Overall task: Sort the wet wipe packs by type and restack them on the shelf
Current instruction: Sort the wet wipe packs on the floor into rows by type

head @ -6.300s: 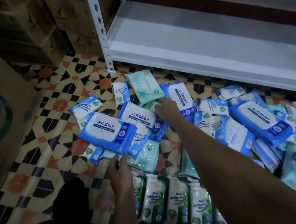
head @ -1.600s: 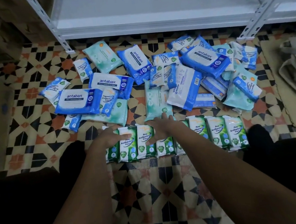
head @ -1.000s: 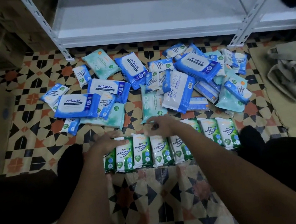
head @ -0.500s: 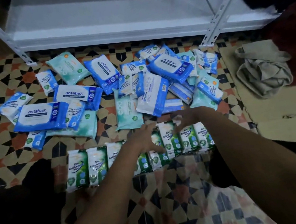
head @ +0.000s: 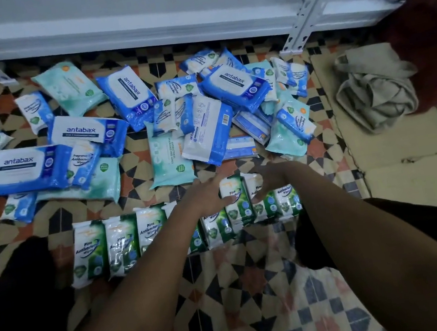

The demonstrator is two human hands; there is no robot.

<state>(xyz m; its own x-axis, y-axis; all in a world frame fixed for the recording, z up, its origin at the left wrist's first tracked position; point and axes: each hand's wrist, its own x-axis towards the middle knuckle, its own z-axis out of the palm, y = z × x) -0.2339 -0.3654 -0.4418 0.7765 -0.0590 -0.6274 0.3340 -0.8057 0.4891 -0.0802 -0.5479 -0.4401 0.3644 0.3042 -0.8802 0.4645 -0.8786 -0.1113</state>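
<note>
In the head view, you are working at the right end of the row of green pine packs (head: 148, 234) lying side by side on the tiled floor (head: 230, 291) just in front of you. Your left hand (head: 207, 196) is resting on that row with its fingers spread and fairly straight, pressing rather than gripping, and your right hand (head: 269, 181) is curling its fingers over the top of the last few green packs, seemingly gathering them. One type is looking sorted. Beyond the row, the blue antabax packs (head: 28, 169), the pale teal packs (head: 71, 86) and the smaller blue-and-white packs (head: 34, 110) are lying mixed in a loose heap. The white shelf (head: 132, 13) behind is holding none of them, so most of the sorting and all the restacking are remaining.
</note>
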